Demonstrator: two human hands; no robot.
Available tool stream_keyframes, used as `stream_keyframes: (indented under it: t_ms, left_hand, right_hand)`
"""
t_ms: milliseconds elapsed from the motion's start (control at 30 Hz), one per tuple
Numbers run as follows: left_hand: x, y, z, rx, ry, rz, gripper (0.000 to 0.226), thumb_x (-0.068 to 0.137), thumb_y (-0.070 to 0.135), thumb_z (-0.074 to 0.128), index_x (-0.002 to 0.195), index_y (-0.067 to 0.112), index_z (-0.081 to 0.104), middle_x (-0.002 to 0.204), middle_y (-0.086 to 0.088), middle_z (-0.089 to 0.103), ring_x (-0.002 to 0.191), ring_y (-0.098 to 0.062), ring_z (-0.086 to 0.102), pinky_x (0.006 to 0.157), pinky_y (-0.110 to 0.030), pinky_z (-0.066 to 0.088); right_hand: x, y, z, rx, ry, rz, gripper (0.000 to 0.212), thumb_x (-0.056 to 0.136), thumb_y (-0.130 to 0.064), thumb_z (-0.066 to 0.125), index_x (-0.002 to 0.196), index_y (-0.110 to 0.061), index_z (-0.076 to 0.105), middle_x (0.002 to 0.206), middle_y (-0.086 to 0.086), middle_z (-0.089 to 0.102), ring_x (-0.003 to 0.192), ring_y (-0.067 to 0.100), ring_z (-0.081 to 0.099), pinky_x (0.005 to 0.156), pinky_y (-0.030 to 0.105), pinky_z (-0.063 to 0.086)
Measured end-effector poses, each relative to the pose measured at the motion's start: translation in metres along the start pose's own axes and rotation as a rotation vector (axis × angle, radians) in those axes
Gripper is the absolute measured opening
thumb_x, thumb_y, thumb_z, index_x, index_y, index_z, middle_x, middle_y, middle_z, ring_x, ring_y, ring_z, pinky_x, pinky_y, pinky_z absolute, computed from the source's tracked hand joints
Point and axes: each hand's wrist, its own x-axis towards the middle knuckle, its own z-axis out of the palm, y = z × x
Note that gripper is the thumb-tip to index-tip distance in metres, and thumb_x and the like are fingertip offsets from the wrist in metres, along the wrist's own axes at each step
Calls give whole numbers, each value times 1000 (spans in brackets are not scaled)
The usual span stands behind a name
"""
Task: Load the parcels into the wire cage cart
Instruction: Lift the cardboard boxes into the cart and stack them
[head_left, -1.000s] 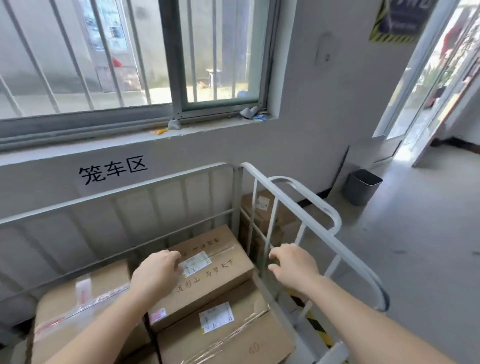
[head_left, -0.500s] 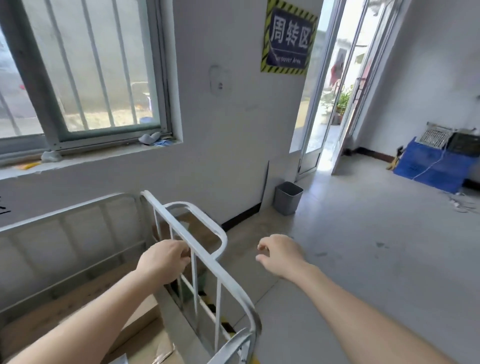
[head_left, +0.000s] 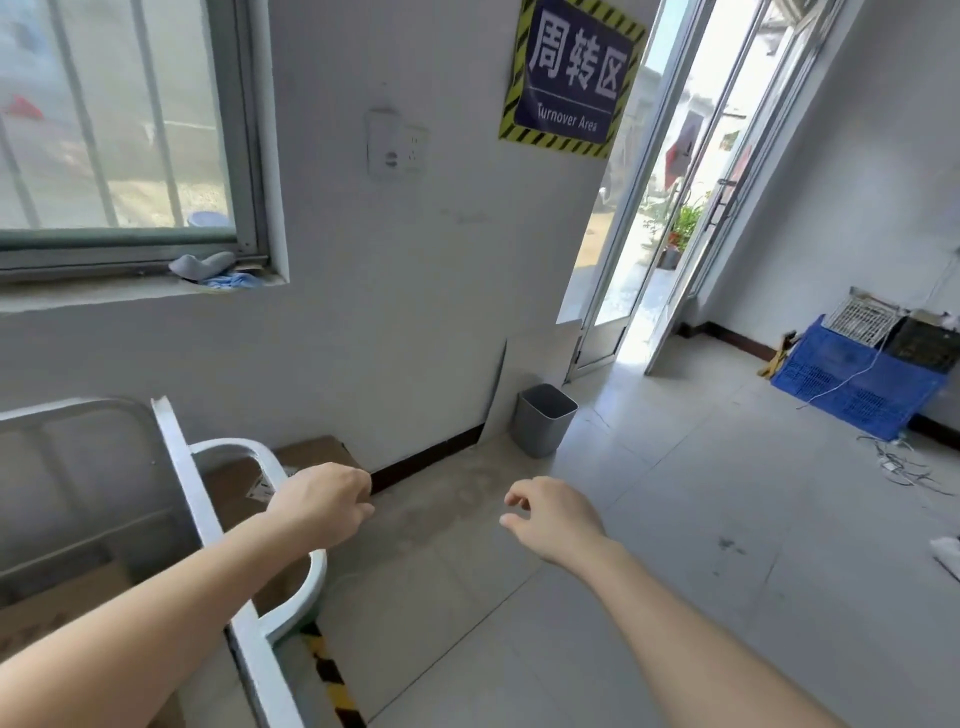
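Our left hand (head_left: 324, 501) hangs in the air with its fingers curled under into the palm, holding nothing; it sits just past the cart's looped handle (head_left: 316, 577), and its forearm crosses the top rail of the cart (head_left: 197, 509). Our right hand (head_left: 556, 514) is out over the floor (head_left: 675, 545), well apart from the left. Its fingers are loosely bent, the thumb stands away from them, and it too holds nothing. The cart fills the lower left corner, and one brown parcel (head_left: 60, 597) lies inside it, low against the near side and partly hidden by our arm. A box (head_left: 317, 451) with a white label (head_left: 260, 488) stands on the floor outside the cart, between the handle and the wall; we see part of it through the handle loop. Black-and-yellow tape (head_left: 332, 675) runs along the floor at the cart's outer edge. Further along the wall a grey bin (head_left: 543, 421) stands near the open door (head_left: 660, 218). Above it hangs a blue sign (head_left: 569, 78) reading "Turnover Area", with a white socket (head_left: 397, 150) to its left. The barred window (head_left: 119, 130) has crumpled cloths (head_left: 208, 267) on the right end of its sill. A blue crate (head_left: 857, 384) leans at the far right wall, with loose cables (head_left: 898, 467) on the floor before it.
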Motion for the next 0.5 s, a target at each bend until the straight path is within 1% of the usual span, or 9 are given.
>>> stream_keyframes:
  t_ms: [133,233,333,500]
  left_hand:
    - [38,14,10,-35,-16,-56,24,92,41,53,107,25,63,109,3,64,103,-22,59,72,-28,43]
    - [67,24,20,-42,-33,-105,24,93,41,53,108,26,63,112,2,64,105,-23,59,77,-31,47]
    - [92,33,29,-49,-22,-191,27,93,42,53,113,25,62,117,1,63,109,-24,58,83,-33,48]
    - [127,47,44,-107,-41,-348,31,94,42,53,117,24,62,118,0,64,108,-24,59,84,-34,49]
  right_hand:
    - [51,29,5,22,-40,-21,30,91,-41,57,119,-28,63,120,-5,61,111,19,57,90,35,50]
    - [93,49,11,40,-71,-68,30,91,-41,58,118,-27,63,119,-6,61,109,17,57,86,32,49]
    - [140,67,17,25,-105,-144,30,91,-41,59,117,-26,64,118,-6,64,107,17,59,85,30,49]
    - [215,87,19,7,-178,-269,28,89,-40,61,113,-25,66,112,-5,66,104,17,60,85,29,49]
